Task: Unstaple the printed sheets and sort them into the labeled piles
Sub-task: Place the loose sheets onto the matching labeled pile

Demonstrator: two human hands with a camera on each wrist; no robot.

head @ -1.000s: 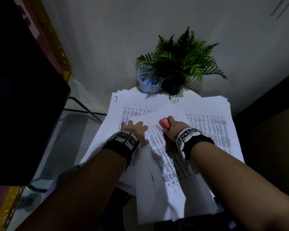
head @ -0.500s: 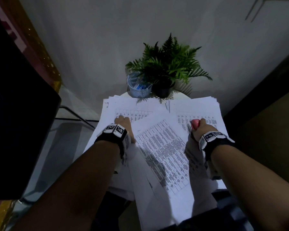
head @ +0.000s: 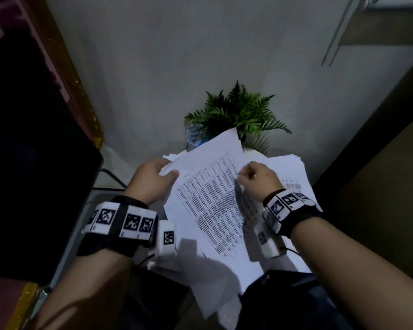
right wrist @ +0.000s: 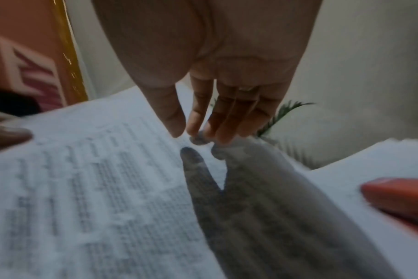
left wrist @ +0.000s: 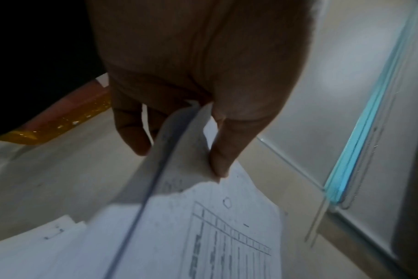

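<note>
A set of printed sheets (head: 212,198) with a table of text is lifted off the desk and tilted toward me. My left hand (head: 153,179) pinches its upper left corner between thumb and fingers (left wrist: 217,166), bending the paper (left wrist: 179,236). My right hand (head: 255,177) pinches the right edge of the top sheet (right wrist: 95,188), thumb on the face and fingertips (right wrist: 203,132) behind it. A pink staple remover (right wrist: 399,198) lies on the right pile (right wrist: 370,164), free of both hands; the head view hides it.
Paper piles cover the small white table (head: 255,153): one at the right (head: 289,167), one at the left (left wrist: 48,245). A fern (head: 239,113) and a mesh cup (head: 194,135) stand at the back. A dark panel (head: 34,163) fills the left.
Both hands have risen from the table with the printed sheets, which lay flat before. The right hand has let go of the pink staple remover it held.
</note>
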